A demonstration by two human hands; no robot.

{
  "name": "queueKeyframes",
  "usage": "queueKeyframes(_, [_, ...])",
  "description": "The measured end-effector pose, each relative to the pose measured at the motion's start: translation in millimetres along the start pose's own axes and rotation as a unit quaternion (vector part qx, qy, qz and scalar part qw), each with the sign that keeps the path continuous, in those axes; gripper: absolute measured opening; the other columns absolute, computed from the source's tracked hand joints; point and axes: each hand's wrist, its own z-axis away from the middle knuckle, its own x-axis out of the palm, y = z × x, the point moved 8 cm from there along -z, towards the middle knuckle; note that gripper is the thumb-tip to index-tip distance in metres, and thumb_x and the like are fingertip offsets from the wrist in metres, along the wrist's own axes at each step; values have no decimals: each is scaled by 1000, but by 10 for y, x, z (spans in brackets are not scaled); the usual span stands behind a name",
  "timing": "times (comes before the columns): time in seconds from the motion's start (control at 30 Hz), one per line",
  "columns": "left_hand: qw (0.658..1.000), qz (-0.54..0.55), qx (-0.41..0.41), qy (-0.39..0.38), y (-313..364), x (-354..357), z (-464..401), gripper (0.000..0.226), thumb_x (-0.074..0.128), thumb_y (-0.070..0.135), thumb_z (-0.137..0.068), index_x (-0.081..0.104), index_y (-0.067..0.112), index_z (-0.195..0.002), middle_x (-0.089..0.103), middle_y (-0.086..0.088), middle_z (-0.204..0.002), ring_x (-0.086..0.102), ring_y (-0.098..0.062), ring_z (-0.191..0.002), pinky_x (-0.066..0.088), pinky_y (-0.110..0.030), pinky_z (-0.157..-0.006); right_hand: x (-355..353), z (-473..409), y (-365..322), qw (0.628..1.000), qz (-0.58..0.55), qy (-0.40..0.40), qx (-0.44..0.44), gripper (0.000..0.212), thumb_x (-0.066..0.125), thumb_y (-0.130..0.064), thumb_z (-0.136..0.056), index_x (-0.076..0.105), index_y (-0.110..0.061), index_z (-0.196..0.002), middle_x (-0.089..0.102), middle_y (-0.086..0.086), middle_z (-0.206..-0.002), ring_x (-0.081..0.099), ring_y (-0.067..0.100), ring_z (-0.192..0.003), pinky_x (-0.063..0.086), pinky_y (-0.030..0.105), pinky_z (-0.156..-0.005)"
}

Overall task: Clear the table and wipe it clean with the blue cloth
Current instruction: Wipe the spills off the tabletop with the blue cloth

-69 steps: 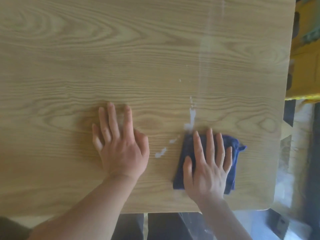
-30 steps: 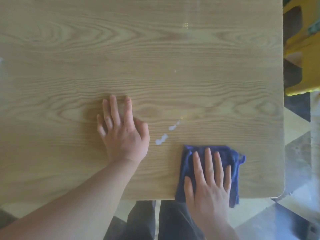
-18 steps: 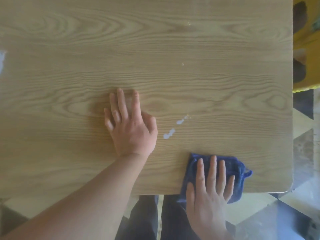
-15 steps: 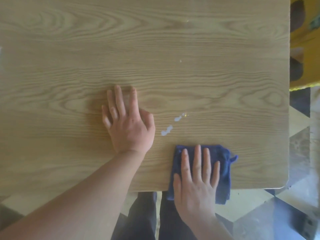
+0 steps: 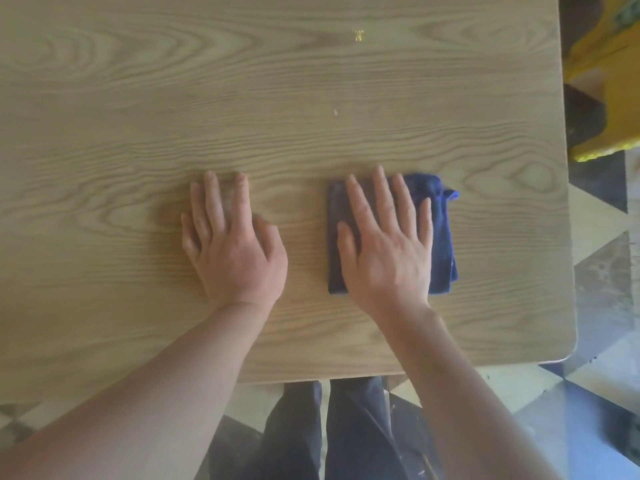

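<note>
The light wooden table [image 5: 104,133] fills most of the head view. A folded blue cloth [image 5: 441,233] lies flat on it right of the middle. My right hand [image 5: 384,247] presses down on the cloth with flat, spread fingers and covers most of it. My left hand [image 5: 232,244] rests palm-down on the bare wood to the left of the cloth, holding nothing. A small white speck [image 5: 335,112] and a faint yellowish mark [image 5: 358,34] show on the wood farther back.
The table's right edge and rounded front-right corner [image 5: 568,348] are close to the cloth. A yellow object [image 5: 609,98] stands beyond the right edge. Patterned floor and my dark trousers [image 5: 329,431] show below the front edge.
My right hand has pushed the cloth forward from the front edge over the spot where the white smears lay; those smears no longer show. My left hand has stayed flat in place.
</note>
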Motion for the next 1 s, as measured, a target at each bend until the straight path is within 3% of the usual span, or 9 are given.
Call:
queueKeyframes(0.2, [1000,2,-1,-6,19,8,-5,60,34,31,-92,29,29,-152,16,-5,-165,10,-26,-153,11,-50,-122,-379,-208,1382,970,-2,39,241,61,23,-50,-99,17,-35,-158,9,0,-168,6,22,-155,3,53,-124])
queueKeyframes(0.33, [1000,-4,-4,-8,25,19,-13,60,33,34,-93,29,28,-152,16,-6,-165,9,-26,-153,11,-51,-122,-402,-481,1287,946,-3,66,318,60,20,-42,-103,11,-26,-160,3,5,-168,-1,26,-155,0,57,-123])
queueKeyframes(0.43, [1000,-8,-4,-16,22,32,-5,61,35,37,-92,28,27,-152,16,-8,-165,9,-27,-153,11,-51,-122,-295,-862,789,963,9,49,263,63,23,-42,-103,9,-21,-160,2,9,-168,-2,30,-155,-1,58,-122])
queueKeyframes(0.57, [1000,-8,-8,-28,26,37,-5,61,35,40,-92,27,29,-151,14,-7,-165,6,-26,-154,10,-53,-123,-51,-1276,-435,996,15,32,84,64,26,-44,-101,14,-21,-160,7,12,-167,1,33,-154,-1,59,-122])
queueKeyframes(0.7, [1000,-12,-11,-18,23,27,-5,61,32,38,-89,31,27,-149,18,-8,-164,6,-25,-154,10,-52,-123,127,-1502,-1429,999,6,15,-50,61,24,-43,-102,16,-23,-159,11,13,-167,2,36,-154,-3,61,-120])
queueKeyframes(0.9, [999,-31,-4,-25,-4,55,-1,61,43,32,-91,30,25,-150,17,-8,-165,7,-25,-154,11,-51,-123,129,-1474,-1364,995,-6,19,-95,60,24,-49,-101,23,-30,-158,16,4,-167,9,27,-154,1,54,-123])
queueKeyframes(1.0, [998,-46,0,-37,5,50,6,62,37,36,-93,26,24,-153,13,-8,-165,6,-26,-154,11,-52,-122,66,-1243,-1138,997,-19,21,-75,60,27,-49,-100,26,-30,-157,20,2,-166,12,25,-154,3,53,-124])
